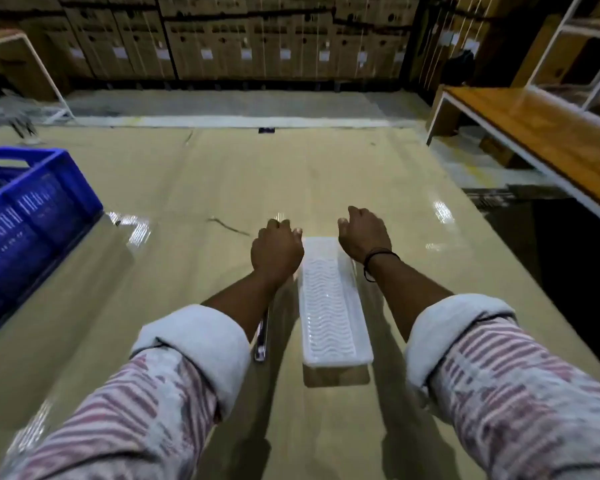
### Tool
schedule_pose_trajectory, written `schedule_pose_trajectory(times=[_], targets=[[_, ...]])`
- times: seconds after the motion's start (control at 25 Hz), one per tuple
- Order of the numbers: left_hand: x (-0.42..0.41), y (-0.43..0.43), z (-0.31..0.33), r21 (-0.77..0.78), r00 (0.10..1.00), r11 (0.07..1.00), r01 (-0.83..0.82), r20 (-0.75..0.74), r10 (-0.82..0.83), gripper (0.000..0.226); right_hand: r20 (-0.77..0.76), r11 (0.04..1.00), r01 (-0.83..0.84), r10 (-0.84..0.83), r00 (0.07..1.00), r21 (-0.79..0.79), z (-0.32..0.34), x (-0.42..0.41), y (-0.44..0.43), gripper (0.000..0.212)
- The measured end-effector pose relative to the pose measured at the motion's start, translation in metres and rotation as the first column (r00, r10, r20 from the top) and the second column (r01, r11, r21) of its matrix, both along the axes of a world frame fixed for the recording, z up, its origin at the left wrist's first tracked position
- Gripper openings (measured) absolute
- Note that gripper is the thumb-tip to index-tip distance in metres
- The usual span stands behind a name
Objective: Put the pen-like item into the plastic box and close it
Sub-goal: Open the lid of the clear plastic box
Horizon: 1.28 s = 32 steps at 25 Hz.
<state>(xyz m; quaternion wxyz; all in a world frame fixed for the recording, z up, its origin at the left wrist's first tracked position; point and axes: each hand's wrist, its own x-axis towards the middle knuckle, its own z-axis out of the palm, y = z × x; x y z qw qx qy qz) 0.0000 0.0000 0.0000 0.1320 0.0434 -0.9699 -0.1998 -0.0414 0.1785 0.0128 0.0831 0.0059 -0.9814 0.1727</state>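
A long translucent plastic box (329, 299) lies lengthwise on the table, and its wavy-ribbed lid rests on top. To its left a slim silver pen-like item (261, 337) lies parallel to the box, with its far part hidden under my left forearm. My left hand (276, 251) hovers at the box's far left corner with the fingers curled in, and nothing shows in it. At the far right corner is my right hand (362, 233), fingers bent downward and hidden behind the back of the hand. I cannot tell whether it touches the box.
A blue plastic crate (25, 209) stands at the table's left edge. The tabletop (194, 188) is covered in glossy beige sheeting. A wooden bench (534, 133) stands off to the right, and stacked cardboard cartons (257, 36) line the back wall.
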Motion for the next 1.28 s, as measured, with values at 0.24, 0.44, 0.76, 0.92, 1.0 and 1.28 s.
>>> schedule_pose_trajectory(times=[0.24, 0.44, 0.76, 0.92, 1.0, 1.28], targets=[[-0.014, 0.017, -0.03, 0.214, 0.971, 0.976, -0.043, 0.241, -0.01, 0.048, 0.245, 0.972, 0.141, -0.094, 0.965, -0.186, -0.042, -0.005, -0.005, 0.041], [-0.023, 0.025, -0.04, 0.362, 0.981, 0.928, -0.092, 0.195, 0.021, 0.043, 0.189, 0.929, 0.218, -0.166, 0.968, -0.3, -0.054, -0.011, -0.014, 0.039], [-0.018, 0.029, -0.047, 0.318, 0.997, 0.945, -0.075, 0.039, 0.066, 0.035, 0.084, 0.954, 0.19, -0.175, 0.981, -0.231, -0.062, -0.011, -0.016, 0.038], [-0.018, 0.027, -0.048, 0.347, 0.996, 0.934, -0.082, 0.01, 0.083, 0.032, 0.056, 0.954, 0.169, -0.16, 0.985, -0.249, -0.062, -0.012, -0.015, 0.035], [-0.018, 0.027, -0.048, 0.369, 0.997, 0.926, -0.077, 0.006, 0.08, 0.031, 0.046, 0.951, 0.17, -0.163, 0.986, -0.258, -0.062, -0.012, -0.014, 0.034], [-0.016, 0.027, -0.041, 0.441, 0.994, 0.893, -0.087, 0.095, 0.05, 0.041, 0.064, 0.922, 0.204, -0.193, 0.979, -0.33, -0.055, -0.006, -0.014, 0.039]])
